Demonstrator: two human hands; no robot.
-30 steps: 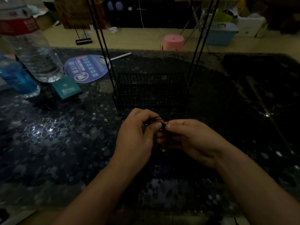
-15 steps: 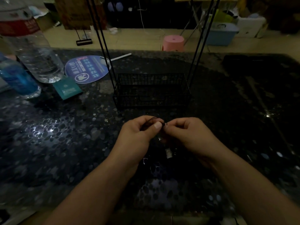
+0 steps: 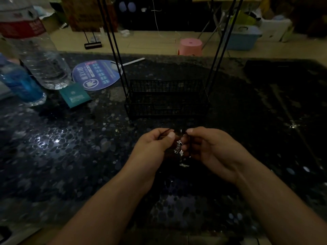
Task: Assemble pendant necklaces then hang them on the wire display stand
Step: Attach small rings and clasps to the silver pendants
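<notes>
A thin dark cord (image 3: 165, 132) is pinched between the curled fingers of the left hand (image 3: 154, 147) and of the right hand (image 3: 210, 149), with small silver pendants (image 3: 179, 148) hung between them just above the dark speckled table (image 3: 70, 156). The hands are held near the front edge of the wire display stand (image 3: 166, 99), whose basket base is set further back; bare tabletop is seen to the right, while bottles (image 3: 40, 55) and a teal box (image 3: 75, 96) are kept well apart at the left

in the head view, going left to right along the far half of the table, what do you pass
blue bottle → clear water bottle → teal box → round blue fan → black wire basket
</notes>
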